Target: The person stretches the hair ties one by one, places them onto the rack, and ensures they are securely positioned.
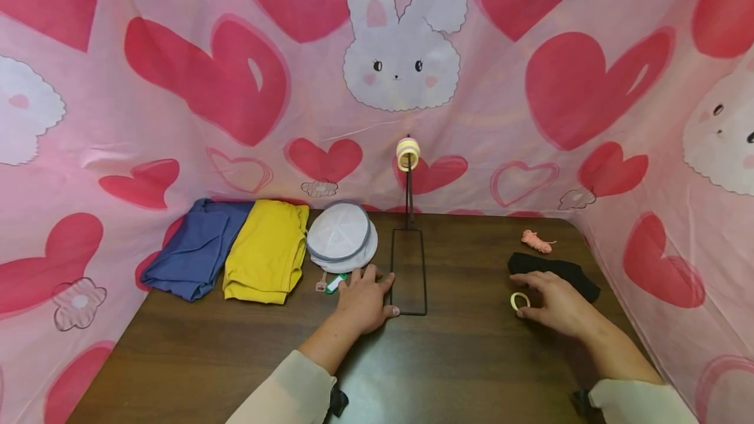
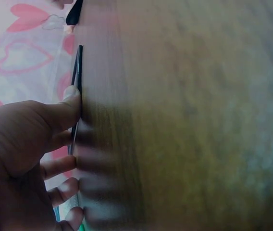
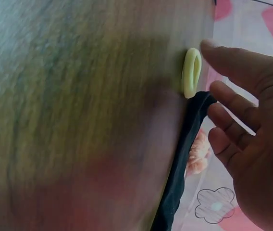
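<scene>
A black wire stand has a rectangular base on the table, and several yellow and pink rings hang on its raised arm. My left hand rests at the base's left side, fingers spread, its thumb against the wire. On the right, a pale yellow ring lies on the table, also seen as a yellow loop in the right wrist view. My right hand hovers around this ring with thumb and fingers apart. A gap shows between the ring and the fingers.
Folded blue cloth, folded yellow cloth and a white hat lie at the left. A green-and-white tag lies before the hat. Black cloth and a pink yarn bundle lie beyond my right hand.
</scene>
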Tool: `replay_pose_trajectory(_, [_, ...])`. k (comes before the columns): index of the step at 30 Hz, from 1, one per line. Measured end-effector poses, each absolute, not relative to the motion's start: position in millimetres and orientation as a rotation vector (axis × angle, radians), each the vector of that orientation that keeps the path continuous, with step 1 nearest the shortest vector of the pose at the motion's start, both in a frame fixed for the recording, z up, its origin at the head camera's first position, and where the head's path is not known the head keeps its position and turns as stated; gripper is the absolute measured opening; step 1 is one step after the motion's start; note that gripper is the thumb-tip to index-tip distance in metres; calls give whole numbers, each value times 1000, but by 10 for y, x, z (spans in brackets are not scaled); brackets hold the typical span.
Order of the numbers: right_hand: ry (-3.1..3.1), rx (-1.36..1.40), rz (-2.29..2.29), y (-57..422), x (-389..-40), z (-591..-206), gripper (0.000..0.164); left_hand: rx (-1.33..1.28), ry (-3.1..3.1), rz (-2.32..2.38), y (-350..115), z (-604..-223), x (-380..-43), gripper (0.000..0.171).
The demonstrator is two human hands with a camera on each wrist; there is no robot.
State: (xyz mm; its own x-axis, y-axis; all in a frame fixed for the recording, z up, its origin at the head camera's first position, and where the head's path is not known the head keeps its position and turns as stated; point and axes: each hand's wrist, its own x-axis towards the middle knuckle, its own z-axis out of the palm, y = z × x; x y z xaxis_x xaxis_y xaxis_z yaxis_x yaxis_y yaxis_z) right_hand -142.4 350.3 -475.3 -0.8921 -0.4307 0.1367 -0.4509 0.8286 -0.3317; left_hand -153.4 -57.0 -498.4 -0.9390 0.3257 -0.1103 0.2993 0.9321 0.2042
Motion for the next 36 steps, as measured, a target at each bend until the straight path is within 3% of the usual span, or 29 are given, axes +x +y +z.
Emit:
replay_pose_trajectory(18, [-2982,772,426,3509,-1468,-4785,45,480,2948,283,-572,-4966,-1534,73])
replay_pose_trajectory(36, [-2644,930,525,3151,-1480,-4643,36,480,2934,277,-569,-4970,-1540,73])
